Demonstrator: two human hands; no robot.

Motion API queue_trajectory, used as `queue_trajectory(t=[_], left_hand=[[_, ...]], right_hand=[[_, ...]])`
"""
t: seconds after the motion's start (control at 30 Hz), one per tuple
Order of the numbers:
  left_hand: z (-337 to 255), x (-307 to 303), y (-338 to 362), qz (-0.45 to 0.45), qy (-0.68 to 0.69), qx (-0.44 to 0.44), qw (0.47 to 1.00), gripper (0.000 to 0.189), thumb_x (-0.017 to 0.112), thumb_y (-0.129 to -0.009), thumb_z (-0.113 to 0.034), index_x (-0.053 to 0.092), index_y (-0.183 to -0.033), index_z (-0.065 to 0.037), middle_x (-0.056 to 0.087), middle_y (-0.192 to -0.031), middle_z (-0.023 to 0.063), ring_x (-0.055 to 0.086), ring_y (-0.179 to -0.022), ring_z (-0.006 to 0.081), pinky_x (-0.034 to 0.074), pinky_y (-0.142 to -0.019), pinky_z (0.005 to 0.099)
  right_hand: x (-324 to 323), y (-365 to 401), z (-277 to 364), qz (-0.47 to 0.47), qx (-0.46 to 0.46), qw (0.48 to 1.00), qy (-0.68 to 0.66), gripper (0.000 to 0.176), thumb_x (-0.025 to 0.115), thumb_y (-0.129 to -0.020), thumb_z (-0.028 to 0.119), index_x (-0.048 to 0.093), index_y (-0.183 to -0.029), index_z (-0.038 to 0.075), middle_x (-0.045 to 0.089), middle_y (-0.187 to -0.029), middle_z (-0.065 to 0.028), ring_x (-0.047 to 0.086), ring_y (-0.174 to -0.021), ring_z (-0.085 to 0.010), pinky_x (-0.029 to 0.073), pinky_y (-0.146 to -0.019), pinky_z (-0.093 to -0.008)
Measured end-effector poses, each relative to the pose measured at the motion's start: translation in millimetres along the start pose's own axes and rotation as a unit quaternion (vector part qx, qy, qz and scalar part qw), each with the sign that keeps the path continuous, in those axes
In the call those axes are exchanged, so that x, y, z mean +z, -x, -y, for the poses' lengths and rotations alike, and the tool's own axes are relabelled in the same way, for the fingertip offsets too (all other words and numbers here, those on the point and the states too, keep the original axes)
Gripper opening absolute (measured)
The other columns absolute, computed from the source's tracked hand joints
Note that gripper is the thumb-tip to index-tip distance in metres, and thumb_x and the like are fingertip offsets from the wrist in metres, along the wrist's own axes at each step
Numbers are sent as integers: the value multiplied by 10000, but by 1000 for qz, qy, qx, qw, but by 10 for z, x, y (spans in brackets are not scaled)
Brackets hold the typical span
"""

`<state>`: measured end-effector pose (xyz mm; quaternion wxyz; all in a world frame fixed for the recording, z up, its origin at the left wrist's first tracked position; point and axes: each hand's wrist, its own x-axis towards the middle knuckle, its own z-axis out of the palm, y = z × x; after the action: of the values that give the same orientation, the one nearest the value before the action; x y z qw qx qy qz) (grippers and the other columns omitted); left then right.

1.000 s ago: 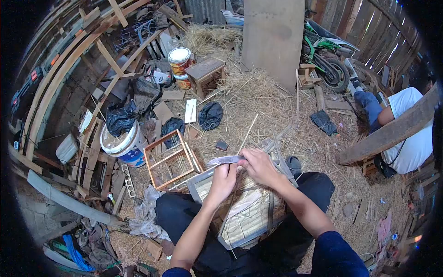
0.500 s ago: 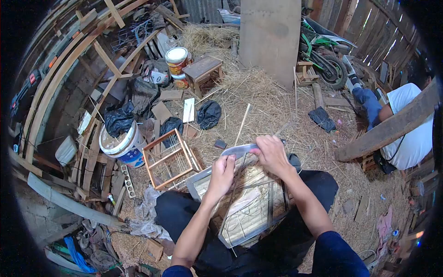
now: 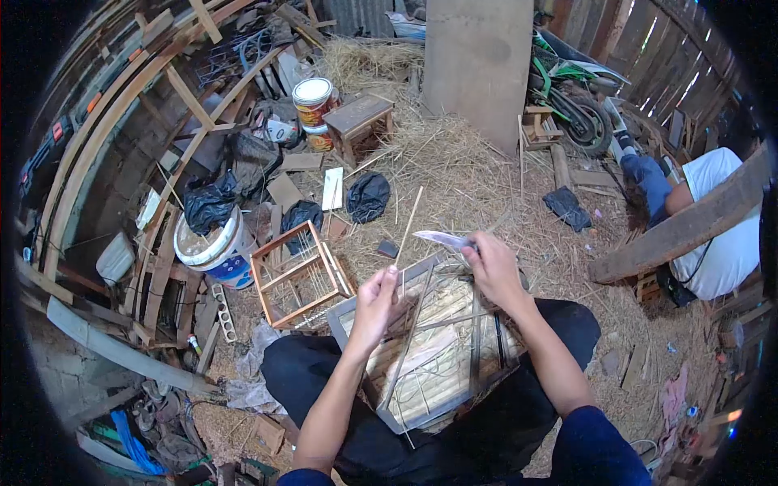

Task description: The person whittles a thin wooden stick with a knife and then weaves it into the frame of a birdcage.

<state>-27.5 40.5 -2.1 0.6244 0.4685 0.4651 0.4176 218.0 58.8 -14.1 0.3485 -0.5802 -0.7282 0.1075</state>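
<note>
My right hand (image 3: pixel 493 266) is closed round the handle of a knife, its blade (image 3: pixel 442 238) pointing left, apart from my left hand. Pinched in my left hand (image 3: pixel 375 306) is a thin light stick (image 3: pixel 411 215) that rises up and to the right. Under both hands, a grey-framed wooden tray (image 3: pixel 344 317) rests across my lap. On it lie pale split sticks (image 3: pixel 429 381), a flat pale piece and several dark thin strips.
A small wooden frame (image 3: pixel 296 276) stands left of the tray, beside a white bucket (image 3: pixel 231 261). A wooden stool (image 3: pixel 359 117) and paint cans (image 3: pixel 313 101) are farther off. At right, a seated person (image 3: pixel 713 235) is behind a slanted beam (image 3: pixel 689 219).
The knife and my right hand have moved right and away from my left hand. My left hand has shifted slightly down and left, with the stick still in it.
</note>
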Motion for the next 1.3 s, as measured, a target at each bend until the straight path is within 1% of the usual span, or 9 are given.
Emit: queue_trajectory(t=[0.13, 0.23, 0.33, 0.57, 0.73, 0.83, 1.03, 1.17, 1.3], left_hand=[[-86, 75, 25, 8, 70, -69, 995, 360, 463, -1047, -417, 443, -813, -145, 301, -624, -86, 254, -491, 23, 187, -425, 215], [-82, 44, -21, 39, 171, -106, 979, 351, 454, -1047, -409, 442, -820, -143, 287, -622, -81, 252, -492, 42, 188, -432, 233], [-87, 56, -51, 41, 189, -112, 975, 345, 450, -1047, -399, 439, -814, -144, 282, -616, -78, 248, -494, 49, 183, -433, 239], [-86, 86, -92, 44, 162, -137, 976, 356, 443, -1046, -404, 434, -807, -139, 275, -610, -72, 224, -488, 56, 159, -436, 245], [-83, 60, -86, 58, 216, -128, 966, 320, 424, -1049, -361, 443, -824, -135, 273, -615, -75, 215, -493, 53, 162, -443, 241], [-72, 39, -87, 63, 239, -157, 956, 285, 411, -1049, -326, 464, -852, -128, 272, -624, -80, 209, -503, 51, 170, -450, 237], [-4, 44, -44, 47, 113, -138, 983, 258, 413, -1052, -305, 500, -909, -109, 317, -650, -90, 259, -505, 37, 205, -449, 227], [163, 28, -48, 33, 9, -53, 998, 236, 438, -1056, -291, 500, -936, -97, 339, -656, -81, 284, -495, 20, 208, -432, 212], [129, 86, -8, 20, -26, -22, 999, 246, 439, -1058, -301, 500, -931, -100, 340, -658, -78, 287, -476, 19, 211, -416, 216]], right_hand=[[-2, -12, 65, 7, -20, 1000, -3, 316, 549, -979, 314, 595, -1052, 10, 612, -909, -165, 597, -871, -342, 458, -774, -435], [5, -56, 90, -25, -24, 999, -33, 331, 555, -980, 297, 587, -1091, -13, 606, -944, -172, 588, -898, -345, 458, -799, -437], [14, -100, 136, -62, -15, 996, -70, 292, 577, -974, 250, 582, -1110, -9, 604, -945, -171, 585, -900, -351, 461, -814, -430], [126, -82, 331, 3, -111, 992, -60, 277, 642, -913, 244, 652, -1125, 67, 586, -902, -130, 586, -857, -327, 481, -754, -404], [141, -96, 371, 39, -93, 994, -49, 269, 621, -926, 262, 662, -1130, 92, 597, -897, -111, 604, -833, -319, 487, -735, -409], [161, -88, 400, 52, -100, 991, -69, 266, 618, -927, 264, 667, -1123, 91, 602, -884, -110, 611, -827, -320, 488, -727, -413], [284, -71, 435, 52, -145, 983, -98, 272, 626, -915, 277, 682, -1099, 85, 622, -876, -100, 613, -824, -306, 482, -732, -412], [303, -87, 408, 46, -156, 986, -30, 260, 634, -902, 287, 697, -1091, 119, 629, -877, -77, 601, -828, -271, 456, -735, -391], [264, -109, 409, 49, -151, 987, 14, 245, 631, -900, 295, 705, -1079, 145, 627, -871, -60, 589, -840, -256, 435, -742, -380]])
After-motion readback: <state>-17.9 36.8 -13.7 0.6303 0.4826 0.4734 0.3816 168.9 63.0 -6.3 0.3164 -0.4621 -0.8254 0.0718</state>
